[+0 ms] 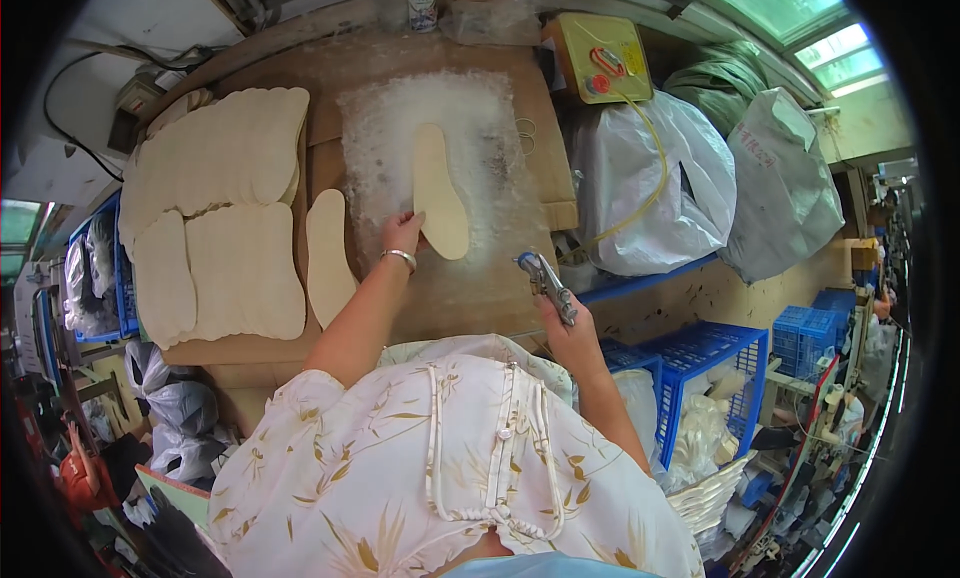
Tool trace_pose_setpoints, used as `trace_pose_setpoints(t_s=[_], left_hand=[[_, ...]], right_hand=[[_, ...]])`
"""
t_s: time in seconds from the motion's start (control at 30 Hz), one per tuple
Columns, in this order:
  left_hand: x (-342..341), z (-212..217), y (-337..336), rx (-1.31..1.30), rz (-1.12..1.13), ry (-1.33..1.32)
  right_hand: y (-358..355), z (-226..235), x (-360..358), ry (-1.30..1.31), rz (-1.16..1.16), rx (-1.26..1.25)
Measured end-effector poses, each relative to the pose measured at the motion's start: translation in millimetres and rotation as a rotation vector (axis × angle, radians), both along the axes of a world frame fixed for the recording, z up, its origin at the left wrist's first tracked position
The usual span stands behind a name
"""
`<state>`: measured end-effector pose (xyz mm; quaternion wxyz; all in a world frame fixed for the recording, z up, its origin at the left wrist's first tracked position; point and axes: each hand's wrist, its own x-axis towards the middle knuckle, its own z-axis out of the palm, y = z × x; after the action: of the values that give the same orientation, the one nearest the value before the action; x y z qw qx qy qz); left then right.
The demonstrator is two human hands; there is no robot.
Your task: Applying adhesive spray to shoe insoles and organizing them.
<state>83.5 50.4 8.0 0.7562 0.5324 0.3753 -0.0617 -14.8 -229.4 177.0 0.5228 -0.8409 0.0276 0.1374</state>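
Observation:
A cream shoe insole lies on a white, residue-crusted patch in the middle of the cardboard-covered table. My left hand, with a bracelet at the wrist, pinches the left edge of this insole between thumb and fingers. To the right, clear of the insole, my right hand is wrapped round a metal spray gun. Its nozzle end points up and to the left. A single insole rests left of the patch, close to my left forearm. Beyond it, overlapping insoles are spread in layered rows.
A yellow metal can with a thin yellow hose stands at the back right. Beside it sit a bulging white plastic bag and a grey bag. Blue crates stand at lower right. Another person is at far left.

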Motion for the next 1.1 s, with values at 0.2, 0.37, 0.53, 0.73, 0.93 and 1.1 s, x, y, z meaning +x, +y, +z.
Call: trace_pose_setpoints(t_s=[0.2,0.37,0.53,0.73,0.93,1.1], left_hand=[[-46,0,-36,-0.171,-0.024,0.203],[-56,-6,-45,-0.299,0.03,0.205],[-55,-10,-39,-0.323,0.017,0.191],[-57,-8,-37,-0.3,-0.018,0.19],[-61,-7,-37,-0.282,-0.042,0.199],[-63,-9,-36,-0.267,-0.072,0.213]], right_hand=[[26,20,17,-0.059,0.077,0.086],[65,38,43,-0.182,0.12,0.065],[76,38,59,-0.159,0.071,0.016],[83,38,61,-0.208,0.059,-0.026],[82,40,56,-0.171,0.071,-0.038],[73,44,55,-0.11,0.026,-0.072]])
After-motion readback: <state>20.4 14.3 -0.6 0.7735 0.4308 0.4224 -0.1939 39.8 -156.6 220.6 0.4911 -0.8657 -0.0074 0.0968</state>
